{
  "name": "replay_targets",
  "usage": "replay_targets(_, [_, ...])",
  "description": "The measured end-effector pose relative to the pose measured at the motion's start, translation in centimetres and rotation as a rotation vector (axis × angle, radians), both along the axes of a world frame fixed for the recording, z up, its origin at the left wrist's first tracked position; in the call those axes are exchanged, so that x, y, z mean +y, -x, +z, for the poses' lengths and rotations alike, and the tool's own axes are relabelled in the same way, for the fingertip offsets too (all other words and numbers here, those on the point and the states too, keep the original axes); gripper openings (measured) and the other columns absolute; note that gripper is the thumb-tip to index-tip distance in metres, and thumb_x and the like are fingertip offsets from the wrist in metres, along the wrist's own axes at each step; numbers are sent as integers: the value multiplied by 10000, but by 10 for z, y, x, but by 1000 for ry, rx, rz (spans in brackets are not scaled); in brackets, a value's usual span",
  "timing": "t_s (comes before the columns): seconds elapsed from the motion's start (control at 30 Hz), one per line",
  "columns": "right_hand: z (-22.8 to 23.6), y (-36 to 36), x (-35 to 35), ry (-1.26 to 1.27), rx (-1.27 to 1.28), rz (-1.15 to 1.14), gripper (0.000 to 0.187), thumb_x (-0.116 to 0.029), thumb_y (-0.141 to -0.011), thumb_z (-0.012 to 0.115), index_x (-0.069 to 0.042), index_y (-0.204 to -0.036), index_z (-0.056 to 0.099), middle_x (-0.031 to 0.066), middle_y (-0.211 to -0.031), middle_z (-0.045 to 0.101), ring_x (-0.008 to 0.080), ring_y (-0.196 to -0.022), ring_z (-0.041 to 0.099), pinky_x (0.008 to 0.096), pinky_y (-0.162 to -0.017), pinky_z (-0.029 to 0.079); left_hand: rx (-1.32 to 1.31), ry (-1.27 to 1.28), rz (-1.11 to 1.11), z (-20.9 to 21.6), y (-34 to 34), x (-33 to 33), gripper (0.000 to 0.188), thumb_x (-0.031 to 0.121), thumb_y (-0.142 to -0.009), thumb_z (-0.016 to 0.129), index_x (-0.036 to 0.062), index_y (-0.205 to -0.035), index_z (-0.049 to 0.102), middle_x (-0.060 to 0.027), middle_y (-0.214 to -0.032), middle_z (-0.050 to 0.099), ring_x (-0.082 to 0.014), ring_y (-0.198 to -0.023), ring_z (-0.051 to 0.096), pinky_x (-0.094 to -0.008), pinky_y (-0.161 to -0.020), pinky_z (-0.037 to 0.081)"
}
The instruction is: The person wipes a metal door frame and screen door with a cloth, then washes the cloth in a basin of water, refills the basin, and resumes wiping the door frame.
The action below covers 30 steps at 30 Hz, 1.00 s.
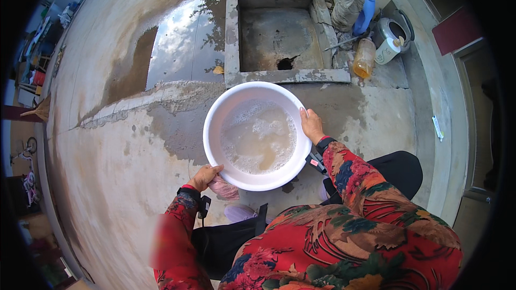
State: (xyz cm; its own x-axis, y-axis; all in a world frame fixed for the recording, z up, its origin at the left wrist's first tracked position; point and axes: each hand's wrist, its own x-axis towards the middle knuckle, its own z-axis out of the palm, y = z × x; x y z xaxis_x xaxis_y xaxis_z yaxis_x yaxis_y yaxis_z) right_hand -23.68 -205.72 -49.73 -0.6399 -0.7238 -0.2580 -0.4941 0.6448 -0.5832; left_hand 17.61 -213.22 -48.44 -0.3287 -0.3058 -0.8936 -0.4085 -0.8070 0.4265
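Note:
A white plastic basin [212,134] is in front of me, between both hands. Cloudy, greyish-brown water [252,142] with soapy foam lies in it. My left hand [205,176] is closed on the basin's near-left rim, thumb on top. Against that hand, a wet-looking pink cloth [223,188] hangs outside the basin; whether the fingers also hold it I cannot tell. My right hand [312,125] grips the rim on the right side, its thumb over the edge and the other fingers mostly hidden behind the wall.
Beyond the basin is a low concrete washing trough [287,77] with a dark drain hole [286,63]. A puddle [183,43] lies left of it. To its right stand a blue bottle [365,13], an amber bottle [364,58], a white bottle [388,51] and a bucket [391,29].

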Motion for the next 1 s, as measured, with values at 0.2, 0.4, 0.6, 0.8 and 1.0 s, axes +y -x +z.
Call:
replay_targets(0.2, [-10, -3, -11, 56, -134, -162, 569, -528, -924, 441, 13, -890, 616, 271, -910, 631, 458, -889, 585, 478, -782, 456, -26, 298, 60, 48, 1, -38, 324, 122, -840, 633, -104, -1069, 598, -151, -1000, 668, -217, -845, 652, -316, -787, 525])
replay_targets(0.4, [-4, 5, -41, 295, -383, -273, 538, -481, -945, 445, 25, -892, 621, 264, -928, 633, 420, -883, 602, 458, -781, 464, 32, 486, 46, 131, 36, -94, 277, 93, -821, 603, -75, -1041, 604, -127, -955, 666, -203, -822, 641, -306, -770, 517])
replay_targets(0.6, [-3, 6, -89, 453, -1096, -464, 428, -318, -953, 455, 78, -1060, 576, 202, -1005, 644, 307, -917, 645, 412, -794, 521, -16, 591, -24, 220, 91, -160, 282, 132, -812, 575, -69, -1005, 618, -129, -912, 660, -210, -759, 636, -313, -709, 509])
replay_targets(0.8, [7, 20, -123, 605, -1647, -573, 382, -193, -911, 468, 89, -1159, 538, 202, -1083, 624, 322, -954, 638, 442, -857, 524, -87, 687, -1, 261, 143, -216, 265, 143, -808, 572, -73, -953, 626, -108, -858, 651, -196, -740, 621, -306, -698, 499])
replay_targets(1.0, [21, 16, -143, 653, -1843, -533, 465, -211, -921, 468, 85, -1279, 456, 217, -1263, 544, 327, -1172, 534, 469, -1029, 398, -55, 614, 84, 265, 171, -268, 366, 187, -826, 574, -96, -1058, 576, -183, -908, 664, -275, -774, 662, -365, -732, 551])
